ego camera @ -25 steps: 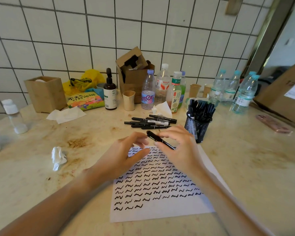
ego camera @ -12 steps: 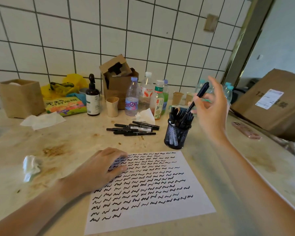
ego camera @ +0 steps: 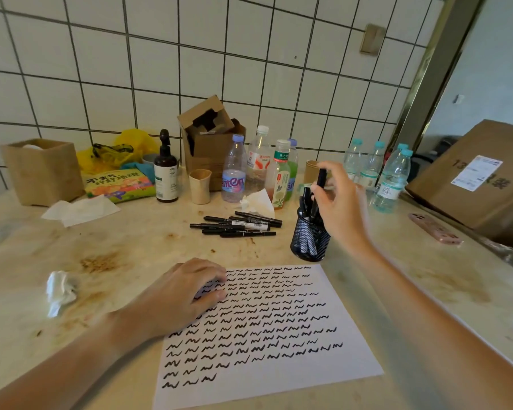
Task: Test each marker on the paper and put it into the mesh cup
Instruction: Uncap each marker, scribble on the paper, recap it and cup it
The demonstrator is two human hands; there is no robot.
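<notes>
Gripping a marker [ego camera: 321, 176] over the mesh cup [ego camera: 308, 241], right-hand fingers [ego camera: 323, 199] blurred; left fingers [ego camera: 211, 291] loosely curled on paper [ego camera: 279, 350].

One paper [ego camera: 267, 335], one mesh cup [ego camera: 308, 241], two paper cups [ego camera: 200, 186], two cardboard boxes [ego camera: 211, 143], one phone [ego camera: 435, 229]

Just one camera here, sitting up on the person's head and looking forward and down across the bench [ego camera: 367, 291]. It's hanging close above the paper [ego camera: 267, 335], with both forearms reaching in from the bottom edge, and it's facing the tiled wall [ego camera: 190, 69] at the back. Wide lens is bending the edges.
</notes>
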